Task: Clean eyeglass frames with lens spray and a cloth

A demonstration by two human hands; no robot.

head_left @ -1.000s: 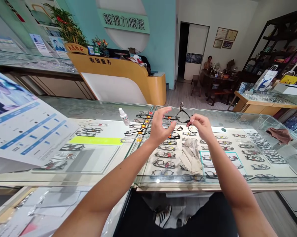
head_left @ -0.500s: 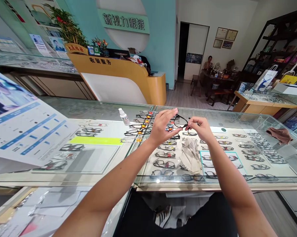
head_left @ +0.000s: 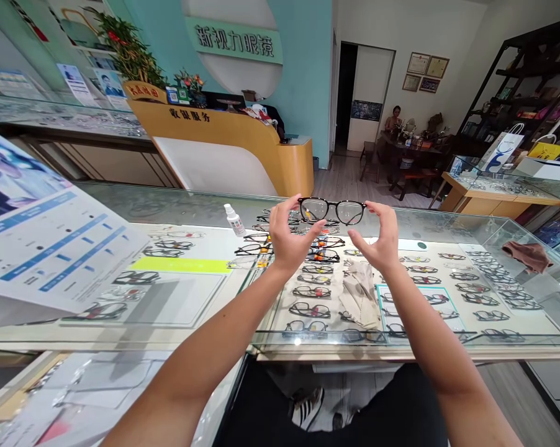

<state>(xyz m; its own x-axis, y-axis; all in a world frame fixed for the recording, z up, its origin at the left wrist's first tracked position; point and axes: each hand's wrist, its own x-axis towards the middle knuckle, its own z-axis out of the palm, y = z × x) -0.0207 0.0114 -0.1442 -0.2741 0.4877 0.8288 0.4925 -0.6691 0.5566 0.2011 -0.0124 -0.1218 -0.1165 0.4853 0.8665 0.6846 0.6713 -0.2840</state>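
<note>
One left hand (head_left: 289, 241), one right hand (head_left: 381, 239), half open, thumbs spread | I hold black eyeglasses (head_left: 332, 205) by both ends, above the glass counter (head_left: 354, 356) | white bottle (head_left: 234, 221) on the counter | wooden desk (head_left: 256, 139) beyond the counter

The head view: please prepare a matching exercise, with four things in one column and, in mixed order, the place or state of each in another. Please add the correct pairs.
Things:
1. Left hand
2. Bottle
3. Beige cloth
4. Brown cloth

Places or states:
A. Bunched, far to the right of the right hand
B. At one end of the held glasses
C. Between the arms
D. White, to the left of the hands

Right pairs: 1-B, 2-D, 3-C, 4-A.
</note>
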